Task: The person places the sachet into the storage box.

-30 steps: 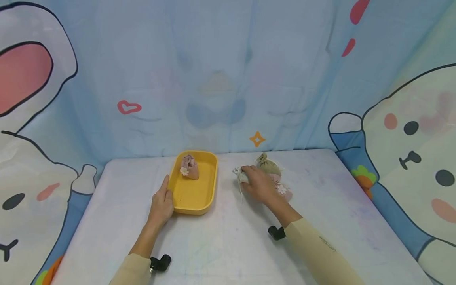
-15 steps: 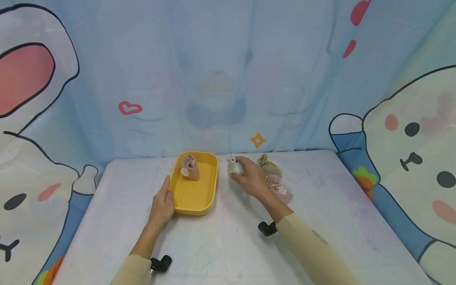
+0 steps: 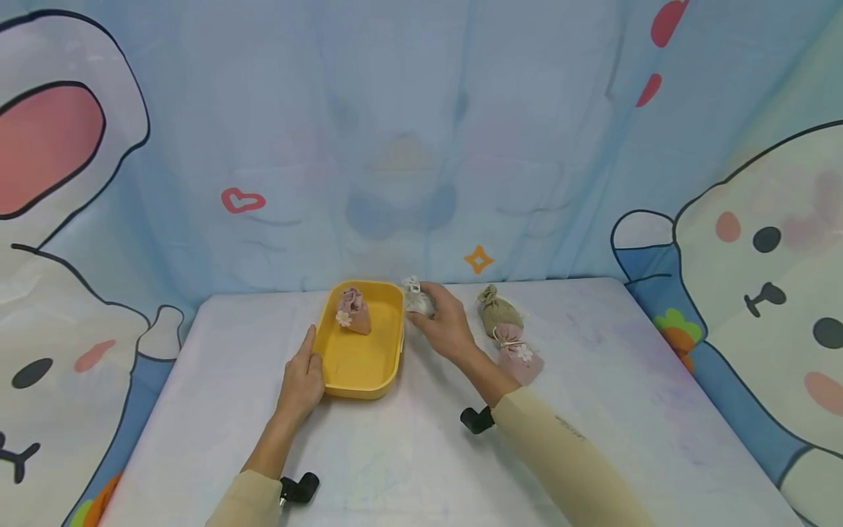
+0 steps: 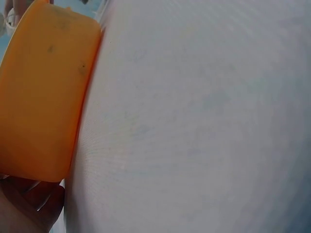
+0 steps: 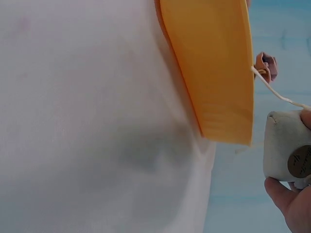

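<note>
With its thumb and fingers, my right hand [image 3: 449,323] holds a small pale grey drawstring pouch [image 3: 418,301] off the table, beside the yellow tray's [image 3: 358,366] far right rim. In the right wrist view this pouch [image 5: 279,145] shows a round brown label [image 5: 300,161] and a trailing white cord [image 5: 277,93]. My left hand [image 3: 303,382] rests its extended fingers against the tray's left wall. Inside the tray, toward the back, lies a pinkish pouch [image 3: 357,316] with a white flower. The left wrist view shows the left hand [image 4: 31,206] touching the tray's outer wall [image 4: 46,97].
Right of the tray, an olive green pouch [image 3: 498,313] and a pink pouch [image 3: 519,361] with a white flower lie touching each other on the white-covered table [image 3: 408,468]. A light blue cartoon curtain [image 3: 395,146] hangs behind the table's back edge.
My right hand has carried the pale grey pouch leftward from beside the other pouches to the tray's right rim. The left hand and tray have stayed in place.
</note>
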### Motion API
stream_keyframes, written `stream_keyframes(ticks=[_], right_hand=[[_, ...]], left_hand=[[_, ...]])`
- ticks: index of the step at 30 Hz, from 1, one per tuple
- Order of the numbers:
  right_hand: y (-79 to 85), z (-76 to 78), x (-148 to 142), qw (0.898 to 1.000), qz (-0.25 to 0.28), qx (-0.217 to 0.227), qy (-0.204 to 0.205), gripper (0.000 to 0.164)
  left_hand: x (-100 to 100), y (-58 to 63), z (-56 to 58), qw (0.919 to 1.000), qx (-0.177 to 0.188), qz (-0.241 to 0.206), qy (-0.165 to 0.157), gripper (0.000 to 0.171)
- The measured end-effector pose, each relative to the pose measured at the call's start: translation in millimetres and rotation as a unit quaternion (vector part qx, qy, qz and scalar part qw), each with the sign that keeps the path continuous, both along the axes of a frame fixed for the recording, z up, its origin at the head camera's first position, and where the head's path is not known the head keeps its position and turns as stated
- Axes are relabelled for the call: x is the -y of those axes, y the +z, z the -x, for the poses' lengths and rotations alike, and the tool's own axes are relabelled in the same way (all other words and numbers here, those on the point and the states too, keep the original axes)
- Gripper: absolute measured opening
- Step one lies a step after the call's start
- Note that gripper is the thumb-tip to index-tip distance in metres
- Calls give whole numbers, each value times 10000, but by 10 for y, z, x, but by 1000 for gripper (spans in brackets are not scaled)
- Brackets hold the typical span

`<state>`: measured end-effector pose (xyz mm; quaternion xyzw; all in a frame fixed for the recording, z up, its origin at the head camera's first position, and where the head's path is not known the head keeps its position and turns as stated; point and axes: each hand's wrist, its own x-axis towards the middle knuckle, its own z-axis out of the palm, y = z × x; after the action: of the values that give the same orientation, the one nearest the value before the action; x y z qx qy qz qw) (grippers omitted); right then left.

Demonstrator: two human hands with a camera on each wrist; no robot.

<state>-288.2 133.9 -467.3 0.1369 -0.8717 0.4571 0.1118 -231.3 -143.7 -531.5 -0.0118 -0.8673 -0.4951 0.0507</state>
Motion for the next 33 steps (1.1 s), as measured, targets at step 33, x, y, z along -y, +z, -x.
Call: stream_keyframes(ticks=[33], right_hand=[[-148, 254, 704, 9986, -262, 455, -17, 52]], left_hand=[[8, -23, 27, 9999, -7, -125, 3, 56]])
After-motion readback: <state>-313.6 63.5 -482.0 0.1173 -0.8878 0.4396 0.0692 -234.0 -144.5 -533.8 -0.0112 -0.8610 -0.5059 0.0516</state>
